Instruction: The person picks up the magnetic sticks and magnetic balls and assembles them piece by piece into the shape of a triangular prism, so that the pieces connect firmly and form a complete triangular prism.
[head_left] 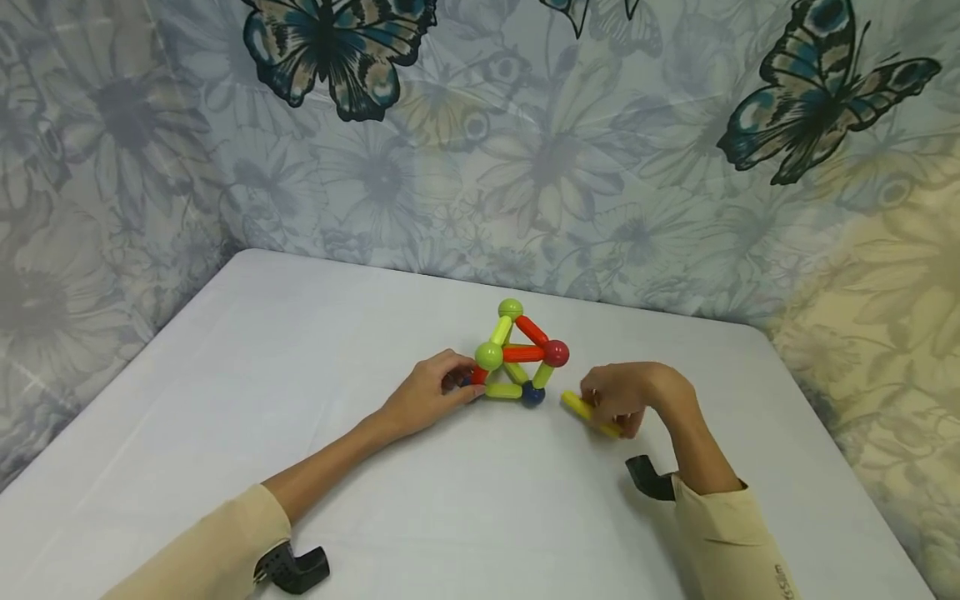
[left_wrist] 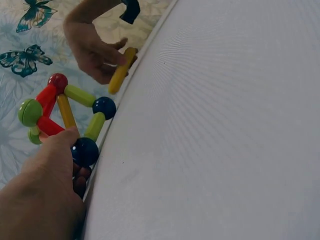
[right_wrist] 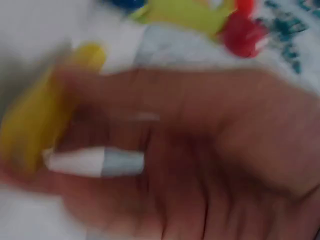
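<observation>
A frame built of coloured magnetic rods and balls [head_left: 522, 354] stands on the table, with green balls, a red ball [head_left: 556, 353] and dark blue balls [head_left: 533, 393] at its corners. My left hand [head_left: 427, 393] grips its lower left corner, by a red rod and a dark blue ball [left_wrist: 85, 152] that the fingers partly hide in the head view. To the right of the frame and apart from it, my right hand [head_left: 628, 396] pinches a loose yellow rod [head_left: 576, 405] between thumb and fingers. That rod [right_wrist: 37, 120] looks blurred in the right wrist view.
The white table [head_left: 360, 317] has its far edge close to a hanging cloth [head_left: 555, 167] printed with flowers and butterflies. Black wrist mounts [head_left: 300, 570] stick out from both sleeves over the table.
</observation>
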